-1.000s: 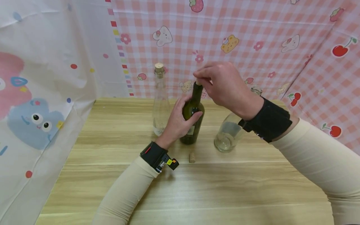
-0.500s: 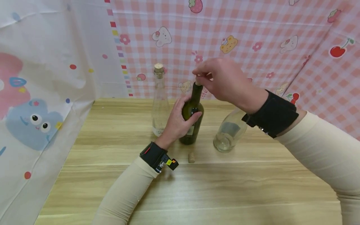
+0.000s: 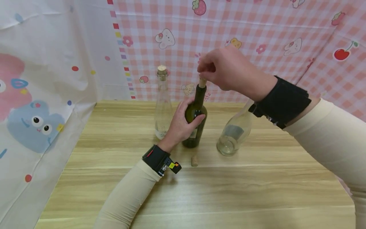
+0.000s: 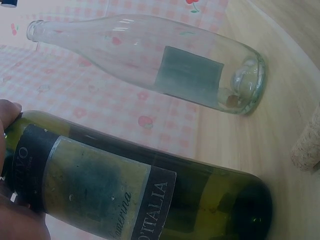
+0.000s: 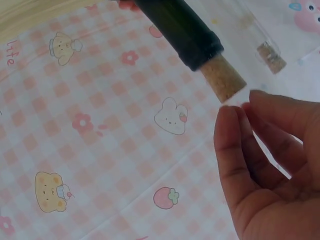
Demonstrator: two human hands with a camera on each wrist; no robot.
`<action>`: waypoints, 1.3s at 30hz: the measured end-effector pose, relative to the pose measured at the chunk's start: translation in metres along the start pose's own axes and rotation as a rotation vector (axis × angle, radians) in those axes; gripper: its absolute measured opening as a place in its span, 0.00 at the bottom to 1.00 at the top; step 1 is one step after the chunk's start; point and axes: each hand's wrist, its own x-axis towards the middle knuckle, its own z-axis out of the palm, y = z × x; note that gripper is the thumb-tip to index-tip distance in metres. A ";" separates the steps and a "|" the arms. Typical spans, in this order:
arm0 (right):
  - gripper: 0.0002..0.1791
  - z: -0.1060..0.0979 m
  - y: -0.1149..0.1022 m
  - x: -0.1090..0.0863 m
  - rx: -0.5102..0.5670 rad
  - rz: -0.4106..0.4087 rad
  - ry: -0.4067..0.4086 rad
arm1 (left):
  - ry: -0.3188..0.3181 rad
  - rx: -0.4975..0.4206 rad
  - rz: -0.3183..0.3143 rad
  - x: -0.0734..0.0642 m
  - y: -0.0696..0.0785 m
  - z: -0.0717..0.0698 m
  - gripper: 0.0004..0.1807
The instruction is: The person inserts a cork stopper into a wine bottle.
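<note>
My left hand (image 3: 183, 122) grips the green wine bottle (image 3: 202, 122) round its shoulder, fingers on one side and thumb on the other. The bottle stands upright on the table, its label (image 4: 100, 185) showing in the left wrist view. A cork (image 5: 223, 79) is seated in the bottle's mouth with a good part of it sticking out. Just beyond the cork's outer end is my right hand (image 5: 270, 165), its fingers bent and the fingertips a small gap away from the cork. In the head view that hand (image 3: 228, 71) is above the bottle neck and partly covers the cork's top.
A clear bottle (image 3: 163, 105) with a cork (image 3: 161, 69) in its mouth stands left of the green one. To the right stands another clear bottle (image 3: 233, 132), without a cork (image 4: 135, 55). A loose cork (image 3: 194, 161) stands on the table (image 3: 217, 194) in front.
My right hand has risen and its fingertips have come off the cork in the green bottle. More of that cork shows now. The left hand keeps its grip in place.
</note>
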 end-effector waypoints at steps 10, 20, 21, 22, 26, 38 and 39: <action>0.09 -0.015 -0.003 0.023 -0.055 0.112 -0.222 | 0.001 -0.006 0.000 0.000 0.001 0.000 0.33; 0.08 -0.018 -0.008 0.034 -0.061 0.167 -0.340 | 0.003 -0.011 0.034 0.000 0.000 0.000 0.33; 0.08 -0.018 -0.008 0.034 -0.059 0.171 -0.345 | 0.002 -0.012 0.033 0.000 -0.001 0.000 0.33; 0.08 -0.017 -0.009 0.035 -0.063 0.172 -0.348 | 0.001 -0.013 0.033 0.000 -0.001 0.000 0.33; 0.08 -0.018 -0.010 0.036 -0.073 0.166 -0.354 | 0.003 -0.009 0.024 0.000 -0.001 0.000 0.33; 0.07 -0.016 -0.010 0.033 -0.092 0.148 -0.350 | 0.009 -0.019 0.038 -0.001 -0.002 0.001 0.34; 0.07 -0.016 -0.010 0.033 -0.091 0.150 -0.346 | 0.009 -0.020 0.038 -0.001 -0.002 0.001 0.33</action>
